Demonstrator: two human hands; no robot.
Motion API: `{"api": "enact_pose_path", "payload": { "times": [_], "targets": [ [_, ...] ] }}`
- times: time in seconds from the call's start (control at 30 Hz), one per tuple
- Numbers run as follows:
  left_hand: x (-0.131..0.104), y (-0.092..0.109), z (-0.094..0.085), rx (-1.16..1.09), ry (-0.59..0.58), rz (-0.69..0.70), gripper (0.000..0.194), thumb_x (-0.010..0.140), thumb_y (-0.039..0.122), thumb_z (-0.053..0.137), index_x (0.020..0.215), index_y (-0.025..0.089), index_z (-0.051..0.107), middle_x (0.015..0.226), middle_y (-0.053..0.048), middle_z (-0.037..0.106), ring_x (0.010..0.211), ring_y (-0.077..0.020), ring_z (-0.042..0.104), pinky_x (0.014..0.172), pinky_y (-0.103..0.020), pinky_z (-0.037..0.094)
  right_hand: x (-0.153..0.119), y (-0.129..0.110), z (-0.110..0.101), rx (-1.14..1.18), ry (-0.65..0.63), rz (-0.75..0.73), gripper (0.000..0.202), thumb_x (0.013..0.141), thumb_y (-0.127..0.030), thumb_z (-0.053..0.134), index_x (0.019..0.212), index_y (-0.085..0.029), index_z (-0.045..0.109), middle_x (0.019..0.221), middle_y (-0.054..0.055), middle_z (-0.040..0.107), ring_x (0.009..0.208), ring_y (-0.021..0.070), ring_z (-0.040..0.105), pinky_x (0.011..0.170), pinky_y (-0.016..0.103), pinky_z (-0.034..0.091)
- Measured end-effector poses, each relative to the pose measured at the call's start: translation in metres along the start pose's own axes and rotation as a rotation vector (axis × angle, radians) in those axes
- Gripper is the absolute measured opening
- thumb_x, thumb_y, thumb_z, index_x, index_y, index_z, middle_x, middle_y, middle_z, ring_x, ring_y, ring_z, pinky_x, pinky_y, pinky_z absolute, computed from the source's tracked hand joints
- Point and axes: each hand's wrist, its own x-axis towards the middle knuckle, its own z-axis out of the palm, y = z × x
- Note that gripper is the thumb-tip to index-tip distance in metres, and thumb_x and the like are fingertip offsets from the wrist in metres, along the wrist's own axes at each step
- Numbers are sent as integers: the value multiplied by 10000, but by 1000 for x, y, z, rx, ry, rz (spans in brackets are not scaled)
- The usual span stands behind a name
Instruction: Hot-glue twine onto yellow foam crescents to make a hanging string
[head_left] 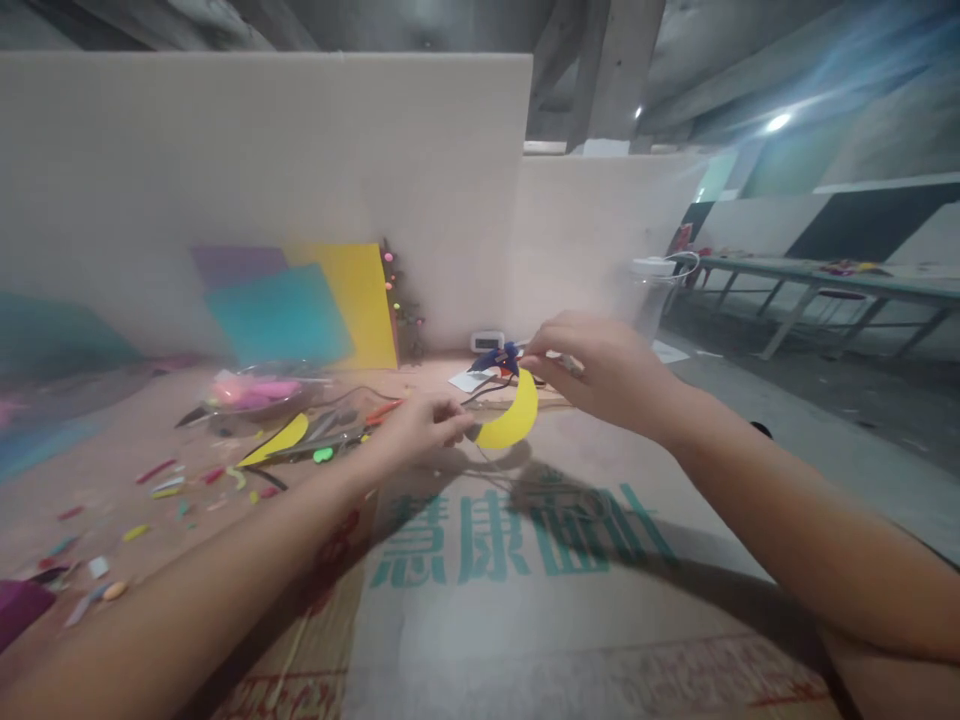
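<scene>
A yellow crescent moon cutout (516, 418) is held up above the table between my two hands. My left hand (429, 425) pinches its lower left tip, where a small dark patch shows by the fingertips. At the upper tip, the fingers of my right hand (592, 365) are closed on the crescent or just against it. Behind the right fingertips lies a blue glue gun (495, 358), partly covered by the hand. Another yellow cutout (281, 440) with a pointed end rests on the table left of my left hand, among dark tools that are too blurred to name.
Foam scraps (169, 490) are scattered on the left. A bowl of pink pieces (259, 390) stands behind them. Coloured sheets (360, 305) lean against the white partition (262, 150). A small digital clock (487, 342) and a lidded clear container (651, 295) stand at the back. A printed sack (480, 620) covers the table front.
</scene>
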Motion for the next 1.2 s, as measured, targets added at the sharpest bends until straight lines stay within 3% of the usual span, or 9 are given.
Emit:
{"api": "enact_pose_path", "payload": {
  "times": [0.1,0.2,0.3,0.37,0.57,0.67,0.83,1.03,1.2],
  "targets": [
    [1,-21,16,-181,125,-59,335,816,494,593,774,162,589,621,-4,598,553,-133,542,529,-245,399,-5,10,15,-6,39,37,319,955,-342,472,723,-172,608,647,31,584,623,148,491,613,271,333],
    [-6,-31,30,-356,156,-82,363,836,535,567,803,177,516,604,7,587,513,-122,530,487,-231,386,-21,19,40,42,-189,100,384,960,-357,446,646,-174,571,601,17,547,586,138,460,606,274,309],
    [-12,-32,37,-394,142,-104,352,825,520,591,817,181,499,628,2,606,526,-123,540,495,-228,397,-41,38,71,118,-371,438,273,924,-348,505,745,-169,609,736,50,624,700,170,533,659,283,346],
    [-13,-31,37,-384,145,-87,336,813,499,613,812,178,514,619,4,603,541,-127,545,529,-238,418,-52,55,91,114,-353,551,176,892,-310,547,917,-152,622,923,101,655,853,213,572,726,303,391],
    [-10,-29,35,-454,157,-98,271,772,368,649,932,161,579,675,4,598,596,-142,553,580,-260,433,-54,91,132,151,-313,755,599,873,-285,582,1388,-60,375,1368,249,488,1207,282,510,962,357,397],
    [-8,-35,35,-410,128,-108,318,782,333,624,1039,145,618,721,-12,616,634,-149,550,618,-272,438,-39,92,145,180,-310,793,626,885,-360,580,1403,-79,369,1380,229,497,1228,289,509,970,345,403],
    [-4,-48,41,-445,140,-78,290,794,425,601,885,151,568,646,13,575,578,-130,505,561,-246,401,-16,89,167,215,-336,903,452,856,-396,633,1216,-134,554,1119,158,679,984,254,646,824,300,468],
    [-2,-42,44,-583,196,-95,361,745,485,634,850,162,512,570,52,525,495,-94,450,487,-206,345,-10,91,171,202,-281,980,317,868,-317,608,1153,-178,600,1040,105,716,911,221,659,783,273,464],
    [-3,-33,33,-531,209,-193,384,699,442,685,887,123,584,567,36,550,525,-105,488,521,-213,376,-12,91,141,204,-244,992,282,865,-373,602,1042,-159,647,864,93,729,797,214,671,671,250,452]
  ]
}}
